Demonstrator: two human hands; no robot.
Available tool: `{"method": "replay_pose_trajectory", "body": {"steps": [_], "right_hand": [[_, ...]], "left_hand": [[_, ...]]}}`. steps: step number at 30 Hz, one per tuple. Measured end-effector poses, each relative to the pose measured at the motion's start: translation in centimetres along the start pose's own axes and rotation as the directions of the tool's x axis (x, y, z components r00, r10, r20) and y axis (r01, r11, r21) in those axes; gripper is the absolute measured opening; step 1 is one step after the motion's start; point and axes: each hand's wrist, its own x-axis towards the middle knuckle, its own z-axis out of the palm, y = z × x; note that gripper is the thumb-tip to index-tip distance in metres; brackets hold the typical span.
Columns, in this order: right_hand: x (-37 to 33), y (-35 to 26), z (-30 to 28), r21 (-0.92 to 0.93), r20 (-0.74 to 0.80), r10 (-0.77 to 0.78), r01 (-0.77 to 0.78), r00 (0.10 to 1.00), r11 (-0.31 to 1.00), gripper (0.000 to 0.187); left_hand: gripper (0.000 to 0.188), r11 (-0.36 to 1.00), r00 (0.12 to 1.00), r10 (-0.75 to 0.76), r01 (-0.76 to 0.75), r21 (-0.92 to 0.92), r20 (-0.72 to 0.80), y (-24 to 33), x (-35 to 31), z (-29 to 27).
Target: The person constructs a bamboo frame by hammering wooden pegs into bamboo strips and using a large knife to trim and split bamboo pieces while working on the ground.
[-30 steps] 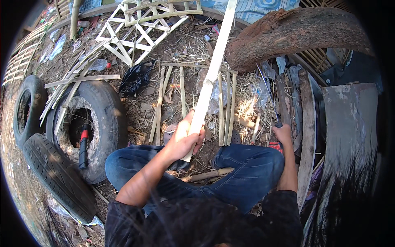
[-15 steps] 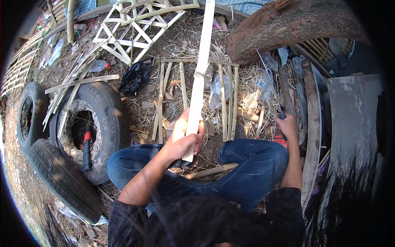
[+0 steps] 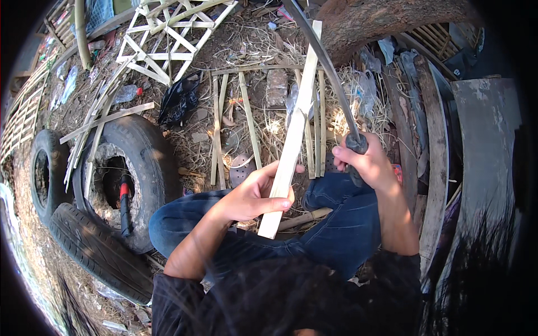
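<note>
My left hand (image 3: 255, 193) is closed round the lower part of a pale split-bamboo strip (image 3: 295, 131), thumb across its face. The strip slants up and to the right, away from my lap. In my right hand (image 3: 367, 162) is a machete, gripped by its dark handle (image 3: 356, 144). Its long, dark, slightly curved blade (image 3: 330, 61) points up and away to the left, overlapping the strip's far end in the view. Whether blade and strip touch, I cannot tell. Several thin bamboo strips (image 3: 249, 115) lie on the ground just beyond my feet.
On the left are old tyres (image 3: 143, 151), one with a red-and-black handled tool (image 3: 124, 204) in its hole. A bamboo lattice (image 3: 168, 47) lies at the far left. A tree trunk (image 3: 386, 25) crosses the far right; planks (image 3: 434, 151) and a grey board (image 3: 487, 140) line the right side.
My right hand has lifted the machete from low on the right and brought it inward. The bamboo strip has come down and nearer, tilting further right, and its far end now shows.
</note>
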Motion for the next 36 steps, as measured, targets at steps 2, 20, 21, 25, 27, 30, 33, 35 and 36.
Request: {"method": "replay_pose_trajectory", "body": {"steps": [2,20,21,25,27,30,33,35,36], "right_hand": [[0.9,0.2,3.8,0.07,0.017,-0.064,0.063,0.998,0.996,0.021],[2.0,2.5,4.8,-0.301,-0.289,-0.299,0.21,0.909,0.93,0.019],[2.0,2.4,4.7,-0.33,-0.301,-0.313,0.209,0.901,0.921,0.021],[1.4,2.3,4.5,-0.341,-0.265,-0.289,0.191,0.92,0.921,0.021],[0.4,1.7,4.8,-0.535,-0.187,-0.417,0.264,0.889,0.802,0.02],[-0.6,2.7,5.1,-0.506,0.022,-0.365,0.325,0.931,0.799,0.023],[-1.0,2.8,5.9,-0.562,0.122,-0.259,0.282,0.958,0.777,0.029],[-1.1,3.7,6.3,-0.662,0.19,-0.286,0.338,0.939,0.669,0.034],[-1.0,3.8,6.5,-0.658,0.192,-0.287,0.34,0.939,0.672,0.034]], "left_hand": [[0.068,0.998,0.998,-0.062,0.062,0.005,-0.022,0.3,-0.4,0.4],[0.027,0.956,0.947,-0.294,0.288,-0.065,-0.128,-1.0,-0.4,1.2],[0.029,0.961,0.943,-0.271,0.276,-0.002,-0.194,-1.0,-0.3,1.2],[0.033,0.935,0.931,-0.104,0.211,0.284,-0.35,-1.1,0.1,2.2],[0.033,0.922,0.925,-0.044,0.184,0.342,-0.378,-1.6,0.2,1.8],[0.033,0.933,0.927,0.031,0.108,0.344,-0.375,-2.0,0.3,1.3],[0.037,0.836,0.895,0.288,-0.062,0.545,-0.34,-2.5,0.4,0.7],[0.034,0.845,0.906,0.215,0.016,0.535,-0.366,-2.3,0.1,0.7],[0.032,0.848,0.911,0.142,0.089,0.522,-0.386,-2.3,0.0,0.7]]}}
